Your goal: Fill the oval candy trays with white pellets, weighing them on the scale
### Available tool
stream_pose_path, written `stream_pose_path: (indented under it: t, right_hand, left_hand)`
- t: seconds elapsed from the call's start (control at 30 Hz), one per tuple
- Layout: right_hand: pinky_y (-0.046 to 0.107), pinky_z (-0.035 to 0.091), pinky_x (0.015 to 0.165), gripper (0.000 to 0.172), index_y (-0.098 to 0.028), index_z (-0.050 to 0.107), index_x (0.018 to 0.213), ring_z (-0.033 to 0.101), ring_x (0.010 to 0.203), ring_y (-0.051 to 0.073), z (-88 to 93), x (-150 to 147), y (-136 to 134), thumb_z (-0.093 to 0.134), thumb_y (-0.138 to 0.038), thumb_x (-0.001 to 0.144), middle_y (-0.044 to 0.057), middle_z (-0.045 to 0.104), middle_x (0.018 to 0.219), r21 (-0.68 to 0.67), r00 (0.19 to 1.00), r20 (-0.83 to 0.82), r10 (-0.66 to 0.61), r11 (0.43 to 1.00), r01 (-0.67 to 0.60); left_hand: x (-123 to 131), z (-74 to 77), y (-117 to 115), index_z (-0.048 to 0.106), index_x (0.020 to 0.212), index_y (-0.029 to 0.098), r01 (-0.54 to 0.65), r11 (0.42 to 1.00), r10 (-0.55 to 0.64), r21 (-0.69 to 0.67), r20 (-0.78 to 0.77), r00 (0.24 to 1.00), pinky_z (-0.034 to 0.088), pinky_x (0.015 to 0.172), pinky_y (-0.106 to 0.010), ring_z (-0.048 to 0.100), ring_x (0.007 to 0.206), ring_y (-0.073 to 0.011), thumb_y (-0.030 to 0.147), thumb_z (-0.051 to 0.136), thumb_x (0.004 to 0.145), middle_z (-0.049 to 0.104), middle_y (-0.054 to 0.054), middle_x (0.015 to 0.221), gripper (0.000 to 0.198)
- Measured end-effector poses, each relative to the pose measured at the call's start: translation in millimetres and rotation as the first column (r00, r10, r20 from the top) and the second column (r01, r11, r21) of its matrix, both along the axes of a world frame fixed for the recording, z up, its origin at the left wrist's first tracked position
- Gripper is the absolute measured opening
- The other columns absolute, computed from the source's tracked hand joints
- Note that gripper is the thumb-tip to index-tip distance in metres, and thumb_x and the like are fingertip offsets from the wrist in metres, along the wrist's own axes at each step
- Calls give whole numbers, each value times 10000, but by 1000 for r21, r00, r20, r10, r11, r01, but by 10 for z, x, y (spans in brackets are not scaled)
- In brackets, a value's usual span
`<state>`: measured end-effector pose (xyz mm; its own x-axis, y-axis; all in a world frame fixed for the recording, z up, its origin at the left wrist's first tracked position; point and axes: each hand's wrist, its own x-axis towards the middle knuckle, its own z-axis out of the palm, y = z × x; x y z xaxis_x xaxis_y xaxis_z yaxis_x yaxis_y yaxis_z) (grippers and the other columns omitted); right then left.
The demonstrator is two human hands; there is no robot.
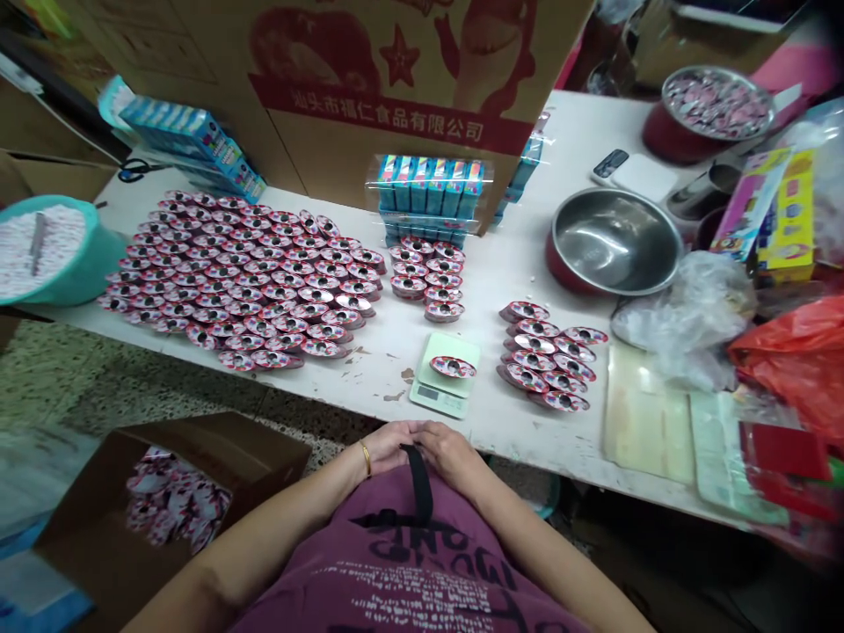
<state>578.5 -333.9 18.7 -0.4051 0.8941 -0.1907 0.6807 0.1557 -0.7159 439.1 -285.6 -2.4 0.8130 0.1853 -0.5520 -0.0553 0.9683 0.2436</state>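
My left hand [383, 448] and my right hand [449, 447] rest together against my body just below the table's front edge, fingers curled and touching around a black strap [418, 479]. A gold bangle sits on my left wrist. Right above them a small scale [440, 382] carries one foil-lidded cup [453, 367]. Several more cups lie in rows to its right [550, 365], behind it [427, 280], and in a large spread on the left [243, 277].
A white table [520, 264] holds a steel bowl [614, 239], a second bowl of pieces [716, 104], blue boxes [428, 189], plastic bags [692, 308] and a big carton [396, 79]. A teal basin [49, 251] stands left. A brown box of cups [171, 497] sits on the floor.
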Motion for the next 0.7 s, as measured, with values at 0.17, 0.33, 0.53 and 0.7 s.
stream_pose_path:
  t: [0.17, 0.33, 0.53, 0.7]
  right_hand:
    - [244, 419, 682, 216, -180, 563, 863, 501, 778, 133, 8, 45, -43, 353, -160, 815, 48, 540, 799, 6, 997, -31, -77, 997, 78]
    - [251, 410, 719, 196, -191, 542, 879, 501, 804, 137, 9, 299, 129, 357, -177, 815, 49, 541, 832, 147, 921, -88, -380, 909, 389]
    - [280, 403, 754, 185, -196, 550, 872, 512, 823, 152, -19, 613, 577, 379, -229, 810, 52, 556, 860, 284, 854, -46, -518, 813, 508]
    - [283, 407, 752, 200, -188, 530, 939, 506, 853, 160, -5, 235, 280, 387, -205, 799, 68, 565, 882, 218, 937, -32, -347, 913, 346]
  left_hand:
    - [-45, 43, 43, 567, 976, 101, 9, 1000, -9, 3, -26, 1000, 383, 776, -263, 570, 763, -132, 17, 543, 590, 618, -76, 817, 395]
    - [-141, 46, 68, 545, 987, 84, -4, 1000, 0, -25, -155, 988, 367, 834, -301, 569, 859, -170, 107, 621, 616, 597, -141, 942, 379]
    - [-217, 53, 71, 562, 934, 85, -83, 997, 83, 7, -234, 969, 364, 845, -318, 579, 841, -180, 143, 645, 615, 602, -146, 937, 335]
    - [-217, 22, 82, 557, 970, 93, -144, 990, 143, 9, -198, 970, 367, 831, -309, 567, 864, -179, 120, 620, 631, 595, -145, 962, 345]
